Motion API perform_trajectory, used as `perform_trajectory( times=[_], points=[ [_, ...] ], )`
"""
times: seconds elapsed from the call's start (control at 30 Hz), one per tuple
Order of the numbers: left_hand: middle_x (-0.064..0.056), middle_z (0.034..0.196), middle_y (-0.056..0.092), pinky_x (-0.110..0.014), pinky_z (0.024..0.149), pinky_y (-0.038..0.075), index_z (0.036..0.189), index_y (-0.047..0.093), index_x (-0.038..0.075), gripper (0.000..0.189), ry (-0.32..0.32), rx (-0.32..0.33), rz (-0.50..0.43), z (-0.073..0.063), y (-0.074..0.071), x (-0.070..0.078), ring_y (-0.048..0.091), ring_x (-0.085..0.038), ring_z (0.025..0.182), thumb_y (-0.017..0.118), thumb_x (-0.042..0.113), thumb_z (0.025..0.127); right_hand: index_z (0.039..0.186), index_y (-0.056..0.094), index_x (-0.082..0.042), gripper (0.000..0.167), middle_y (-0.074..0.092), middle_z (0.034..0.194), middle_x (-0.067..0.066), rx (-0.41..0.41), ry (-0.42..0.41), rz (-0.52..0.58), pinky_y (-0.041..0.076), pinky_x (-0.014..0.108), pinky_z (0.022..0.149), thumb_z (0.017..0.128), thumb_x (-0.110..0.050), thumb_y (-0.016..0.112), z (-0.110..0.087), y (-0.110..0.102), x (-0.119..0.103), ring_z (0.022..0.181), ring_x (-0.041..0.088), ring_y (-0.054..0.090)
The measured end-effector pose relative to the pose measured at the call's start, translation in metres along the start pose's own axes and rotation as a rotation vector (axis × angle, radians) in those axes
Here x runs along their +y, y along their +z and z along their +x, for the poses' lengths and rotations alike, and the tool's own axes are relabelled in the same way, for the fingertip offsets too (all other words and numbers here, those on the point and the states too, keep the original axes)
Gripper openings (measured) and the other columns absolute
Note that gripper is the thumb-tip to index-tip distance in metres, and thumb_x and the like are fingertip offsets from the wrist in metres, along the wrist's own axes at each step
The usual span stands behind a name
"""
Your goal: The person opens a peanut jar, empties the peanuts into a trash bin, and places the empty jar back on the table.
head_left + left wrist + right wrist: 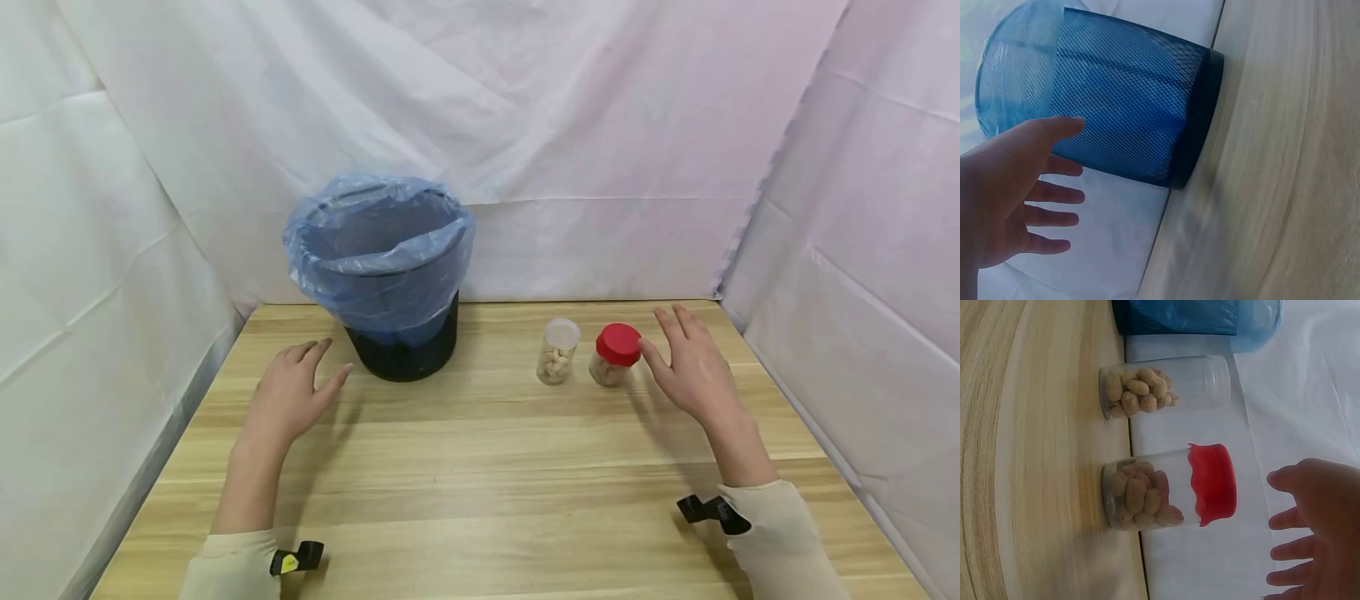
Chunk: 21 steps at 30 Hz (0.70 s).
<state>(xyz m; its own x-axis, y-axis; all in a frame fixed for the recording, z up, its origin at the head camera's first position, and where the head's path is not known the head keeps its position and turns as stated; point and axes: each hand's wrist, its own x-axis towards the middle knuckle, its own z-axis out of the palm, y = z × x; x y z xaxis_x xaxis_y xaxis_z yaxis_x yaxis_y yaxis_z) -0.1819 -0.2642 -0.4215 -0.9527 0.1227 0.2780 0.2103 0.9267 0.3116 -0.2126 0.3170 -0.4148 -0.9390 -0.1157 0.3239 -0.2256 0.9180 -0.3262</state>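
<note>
My right hand [693,367], fingers spread, hovers just right of a clear jar with a red lid [618,345]. In the right wrist view this jar [1141,494] holds peanuts in their shells and stands upright on the table. Beside it stands a second clear jar [558,350] with a translucent lid, also partly filled with peanuts [1141,390]. My left hand [288,392] is held over the table, fingers apart and holding nothing. Nearest to it is a black mesh wastebasket [405,358], lined with a blue plastic bag [442,258] folded over the rim.
The wood-grain table [465,483] reaches back to a white cloth backdrop [600,125]. White cloth also hangs along the left side and the right side [885,275]. A black strap mount [296,558] sits on each sleeve cuff.
</note>
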Motion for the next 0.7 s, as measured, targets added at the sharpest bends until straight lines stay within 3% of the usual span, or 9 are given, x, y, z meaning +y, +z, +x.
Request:
perform_trajectory(
  times=[0.27, 0.53, 0.7],
  points=[
    [-0.03, 0.135, 0.069, -0.072, 0.095, 0.054, 0.141, 0.066, 0.0, 0.055, 0.03, -0.03, 0.005, -0.004, -0.009, 0.015, 0.064, -0.056, 0.123, 0.07, 0.037, 0.102, 0.153, 0.055, 0.003, 0.056, 0.05, 0.154, 0.036, 0.109, -0.025, -0.013, 0.043, 0.076, 0.108, 0.108, -0.029, 0.064, -0.002, -0.003, -0.004, 0.14, 0.057, 0.047],
    [-0.022, 0.126, 0.076, -0.062, 0.095, 0.058, 0.135, 0.069, -0.001, 0.047, 0.127, -0.11, -0.15, -0.001, -0.011, 0.035, 0.073, -0.044, 0.111, 0.073, 0.032, 0.102, 0.144, 0.062, 0.004, 0.049, 0.06, 0.14, 0.032, 0.182, -0.043, -0.004, 0.048, 0.072, 0.101, 0.103, -0.022, 0.07, -0.002, -0.004, -0.01, 0.128, 0.054, 0.055],
    [-0.017, 0.13, 0.076, -0.059, 0.099, 0.059, 0.135, 0.072, 0.003, 0.044, 0.185, -0.148, -0.216, 0.002, -0.001, 0.053, 0.073, -0.039, 0.117, 0.075, 0.033, 0.102, 0.142, 0.063, 0.004, 0.047, 0.062, 0.136, 0.031, 0.195, -0.041, -0.002, 0.05, 0.071, 0.099, 0.102, -0.021, 0.07, -0.003, -0.005, -0.012, 0.125, 0.053, 0.057]
  ],
)
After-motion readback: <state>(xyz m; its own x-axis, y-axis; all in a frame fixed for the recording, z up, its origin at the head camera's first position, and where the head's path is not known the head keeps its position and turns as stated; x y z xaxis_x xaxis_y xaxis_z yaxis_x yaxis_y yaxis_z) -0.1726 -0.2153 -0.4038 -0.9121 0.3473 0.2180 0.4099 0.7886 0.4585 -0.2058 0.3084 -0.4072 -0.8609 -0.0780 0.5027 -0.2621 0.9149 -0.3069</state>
